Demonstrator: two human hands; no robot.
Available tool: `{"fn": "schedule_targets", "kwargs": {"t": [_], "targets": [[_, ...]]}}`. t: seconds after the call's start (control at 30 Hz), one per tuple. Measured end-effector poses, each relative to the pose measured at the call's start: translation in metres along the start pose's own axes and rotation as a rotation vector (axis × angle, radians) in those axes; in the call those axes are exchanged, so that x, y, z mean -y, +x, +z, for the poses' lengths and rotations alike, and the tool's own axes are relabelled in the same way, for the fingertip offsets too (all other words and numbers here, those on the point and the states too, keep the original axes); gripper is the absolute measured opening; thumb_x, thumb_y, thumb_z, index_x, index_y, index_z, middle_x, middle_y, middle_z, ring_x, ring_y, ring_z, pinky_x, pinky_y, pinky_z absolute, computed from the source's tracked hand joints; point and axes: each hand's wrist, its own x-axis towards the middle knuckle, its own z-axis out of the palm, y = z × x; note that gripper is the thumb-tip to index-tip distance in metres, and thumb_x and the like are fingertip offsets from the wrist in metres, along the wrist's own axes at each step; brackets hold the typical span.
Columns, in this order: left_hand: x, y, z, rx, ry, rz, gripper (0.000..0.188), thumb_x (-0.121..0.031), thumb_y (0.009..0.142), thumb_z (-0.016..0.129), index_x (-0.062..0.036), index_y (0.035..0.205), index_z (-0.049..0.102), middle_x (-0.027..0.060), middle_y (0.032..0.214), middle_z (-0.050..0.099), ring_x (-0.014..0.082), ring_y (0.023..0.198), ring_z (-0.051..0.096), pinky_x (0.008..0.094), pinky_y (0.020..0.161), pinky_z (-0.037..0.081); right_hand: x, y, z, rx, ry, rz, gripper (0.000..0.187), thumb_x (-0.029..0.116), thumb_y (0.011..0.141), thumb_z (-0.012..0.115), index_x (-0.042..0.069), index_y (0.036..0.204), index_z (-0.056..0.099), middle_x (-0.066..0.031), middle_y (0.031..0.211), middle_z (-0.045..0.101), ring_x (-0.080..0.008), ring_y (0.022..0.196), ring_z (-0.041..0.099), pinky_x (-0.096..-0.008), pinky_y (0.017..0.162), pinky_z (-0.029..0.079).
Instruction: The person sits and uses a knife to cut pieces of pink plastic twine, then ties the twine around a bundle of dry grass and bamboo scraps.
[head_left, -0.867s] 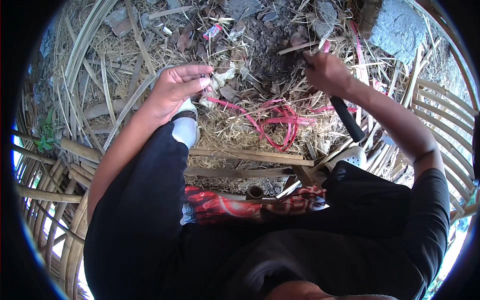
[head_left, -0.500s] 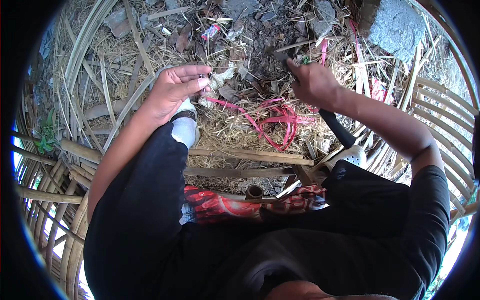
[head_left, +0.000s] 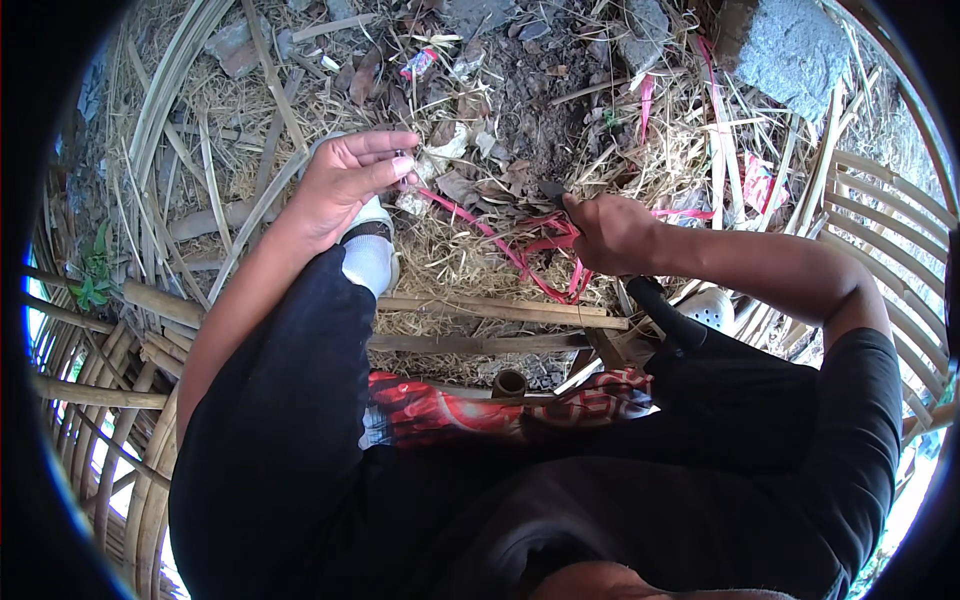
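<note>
My right hand (head_left: 615,232) is closed round a knife with a long dark handle (head_left: 665,312). The handle runs back past my wrist toward my right knee, and a short dark blade (head_left: 550,190) shows ahead of my fingers. Below and in front of this hand lies a tangle of pink plastic strapping (head_left: 540,255) on the straw. My left hand (head_left: 350,185) is raised over my left shoe, thumb and fingers pinched together. Something small and dark sits at the fingertips, too small to name.
Split bamboo strips (head_left: 165,90) curve at the left. A bamboo bar (head_left: 500,310) crosses before my legs, above a red patterned cloth (head_left: 450,410). At the far right rests a large grey stone block (head_left: 790,60). Curved bamboo slats (head_left: 890,220) stand at the right.
My right hand has drawn back toward me with the knife, its blade now nearer the pink strapping. My left hand has hardly moved.
</note>
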Motion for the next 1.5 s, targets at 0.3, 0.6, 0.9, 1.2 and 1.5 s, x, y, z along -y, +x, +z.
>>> {"fn": "schedule_targets", "kwargs": {"t": [0.3,0.6,0.9,1.2,1.5], "targets": [[0.0,0.001,0.003,-0.005,0.007,0.009,0.034,-0.003,0.089,0.07,0.004,0.122,0.063,0.0103,0.105,0.071,0.0173,0.092,0.07,0.0308,0.088,0.055,-0.017,0.095,-0.055,0.981,-0.111,0.171,0.051,0.011,0.097,0.049,0.003,0.146,0.04,-0.0085,0.088,0.069,-0.0239,0.078,0.07,-0.0363,0.064,0.056],[0.002,-0.002,0.001,-0.01,-0.004,0.001,0.034,-0.003,0.089,0.07,0.0043,0.122,0.063,0.0105,0.106,0.071,0.017,0.092,0.07,0.0309,0.088,0.055,-0.031,0.097,-0.063,1.13,-0.397,0.3,0.056,0.012,0.105,0.037,0.007,0.157,0.016,-0.0044,0.075,0.055,-0.0123,0.058,0.049,-0.0273,0.05,0.045],[0.002,0.0,0.001,-0.003,0.006,0.004,0.034,-0.004,0.09,0.07,0.0039,0.123,0.063,0.0103,0.105,0.071,0.0168,0.091,0.07,0.0302,0.087,0.056,-0.026,0.085,-0.063,1.058,-0.27,0.202,0.055,0.009,0.099,0.046,0.006,0.152,0.03,-0.0077,0.081,0.067,-0.0203,0.068,0.068,-0.0334,0.057,0.055],[0.002,0.0,0.0,0.002,0.006,0.008,0.033,-0.003,0.09,0.069,0.0036,0.122,0.063,0.01,0.104,0.071,0.0169,0.092,0.07,0.0309,0.088,0.056,-0.027,0.076,-0.052,1.068,-0.161,0.305,0.056,0.01,0.099,0.043,0.003,0.153,0.028,-0.0071,0.079,0.064,-0.0214,0.068,0.067,-0.0354,0.059,0.055],[0.001,0.0,0.001,0.007,0.002,0.007,0.033,-0.003,0.09,0.069,0.0034,0.122,0.063,0.0099,0.105,0.071,0.0174,0.092,0.07,0.0309,0.089,0.055,-0.028,0.081,-0.053,1.111,-0.152,0.259,0.056,0.01,0.099,0.041,0.006,0.153,0.027,-0.0109,0.086,0.064,-0.0262,0.078,0.067,-0.039,0.07,0.056]]}}
